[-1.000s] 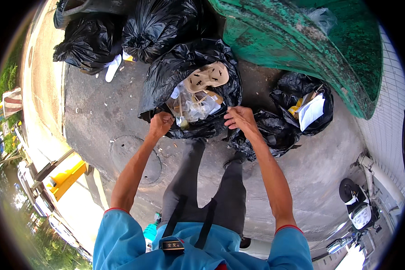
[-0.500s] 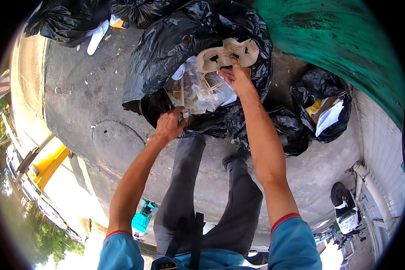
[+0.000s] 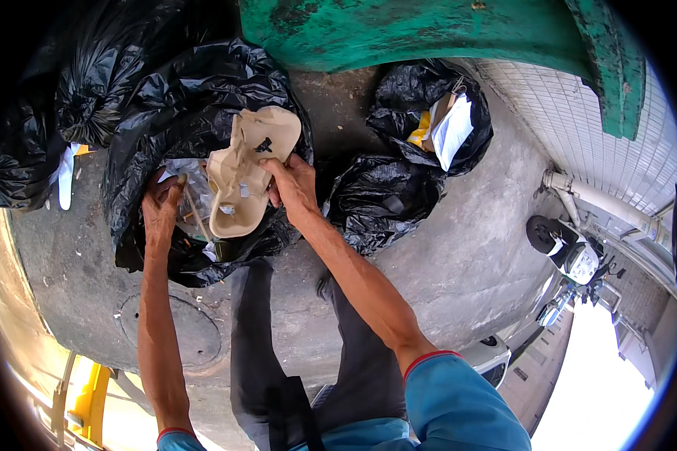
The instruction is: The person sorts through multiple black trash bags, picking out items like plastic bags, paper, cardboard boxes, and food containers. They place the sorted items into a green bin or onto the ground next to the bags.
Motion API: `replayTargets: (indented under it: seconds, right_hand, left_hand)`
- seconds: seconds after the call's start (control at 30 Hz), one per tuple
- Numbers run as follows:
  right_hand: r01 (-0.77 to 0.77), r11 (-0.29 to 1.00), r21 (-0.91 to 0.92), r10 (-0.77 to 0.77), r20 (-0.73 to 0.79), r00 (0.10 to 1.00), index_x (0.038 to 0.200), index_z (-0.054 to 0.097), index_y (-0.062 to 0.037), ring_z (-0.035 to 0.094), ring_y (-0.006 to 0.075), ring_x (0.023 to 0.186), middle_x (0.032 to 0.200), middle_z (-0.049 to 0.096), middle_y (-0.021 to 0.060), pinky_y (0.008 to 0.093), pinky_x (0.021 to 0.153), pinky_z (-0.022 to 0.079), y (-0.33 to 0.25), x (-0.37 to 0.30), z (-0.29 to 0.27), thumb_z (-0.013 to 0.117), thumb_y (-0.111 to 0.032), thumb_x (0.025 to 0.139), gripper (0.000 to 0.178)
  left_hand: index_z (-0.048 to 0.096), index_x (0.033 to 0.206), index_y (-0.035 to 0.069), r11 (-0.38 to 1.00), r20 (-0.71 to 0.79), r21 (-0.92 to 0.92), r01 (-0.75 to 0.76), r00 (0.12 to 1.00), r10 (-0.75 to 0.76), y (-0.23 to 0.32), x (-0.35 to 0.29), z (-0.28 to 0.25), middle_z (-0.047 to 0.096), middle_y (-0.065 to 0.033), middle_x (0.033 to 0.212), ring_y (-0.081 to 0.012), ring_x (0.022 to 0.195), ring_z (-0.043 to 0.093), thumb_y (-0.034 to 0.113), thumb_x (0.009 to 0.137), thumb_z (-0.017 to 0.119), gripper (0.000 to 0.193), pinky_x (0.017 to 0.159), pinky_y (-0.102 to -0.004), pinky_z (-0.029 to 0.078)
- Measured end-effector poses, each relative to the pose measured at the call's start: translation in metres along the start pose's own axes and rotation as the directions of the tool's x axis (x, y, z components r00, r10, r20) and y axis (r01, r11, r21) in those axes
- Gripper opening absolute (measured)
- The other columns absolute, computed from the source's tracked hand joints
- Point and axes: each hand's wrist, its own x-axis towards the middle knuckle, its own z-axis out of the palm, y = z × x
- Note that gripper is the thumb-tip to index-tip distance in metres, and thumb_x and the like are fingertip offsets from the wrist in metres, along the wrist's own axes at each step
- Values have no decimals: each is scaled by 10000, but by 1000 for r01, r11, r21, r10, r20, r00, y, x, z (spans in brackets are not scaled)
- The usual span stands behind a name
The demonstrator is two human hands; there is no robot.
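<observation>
Over the open black bag (image 3: 195, 113), a tan pulp tray (image 3: 244, 177) is pinched by the right hand (image 3: 293, 188), lifted clear; the bag's mouth is held apart by the closed left hand (image 3: 162, 214).

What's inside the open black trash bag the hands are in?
In the open black bag: a tan pulp tray gripped by the right hand, and clear plastic wrap by the left hand. Anything deeper is covered.

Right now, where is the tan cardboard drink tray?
In the head view, the cardboard tray is left of centre, held by the right hand over the open black trash bag, with the left hand beside it.
</observation>
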Motion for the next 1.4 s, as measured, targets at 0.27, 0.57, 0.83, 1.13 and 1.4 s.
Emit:
replayTargets:
  seconds: [0.27,0.57,0.83,1.13,1.4]
  right_hand:
    - [-77,997,29,82,-441,894,786,570,-14,452,118,370,531,516,42,273,355,379,-3,12,-283,720,-314,795,335]
    - [-155,896,-416,-203,-695,690,829,622,54,654,208,570,724,653,145,312,425,456,-117,161,-596,749,-509,778,580]
    - [327,760,-562,-557,-302,774,1100,606,84,623,98,598,886,707,115,212,418,424,5,156,-484,580,-186,967,302]
    - [988,149,-26,-367,927,80,941,662,6,657,284,859,900,652,147,422,773,528,52,59,-82,663,-150,847,182]
    - [820,-322,-473,-307,872,383,970,603,62,651,412,855,925,651,259,488,741,534,81,144,-69,639,-285,826,377]
  left_hand:
    - [588,1215,-42,962,-49,249,-116,990,132,-29,-27,33,675,-126,1039,-176,927,638,170,884,647,398,807,-291,509]
    - [638,1103,-24,703,107,609,-367,916,386,-17,-43,151,661,-134,925,-232,885,662,-61,820,599,288,820,-343,516]
    - [650,1119,-17,728,113,655,-202,979,171,-34,-26,155,697,-117,879,-167,790,671,60,857,680,275,744,-314,531]
    - [613,1108,-51,691,604,611,-386,792,-92,-66,-60,144,664,-235,1052,-378,1037,623,157,875,620,312,915,-425,481]
    - [642,1112,-30,741,310,614,-270,947,88,-87,-98,134,712,-184,947,-327,898,690,152,901,646,279,808,-397,524]
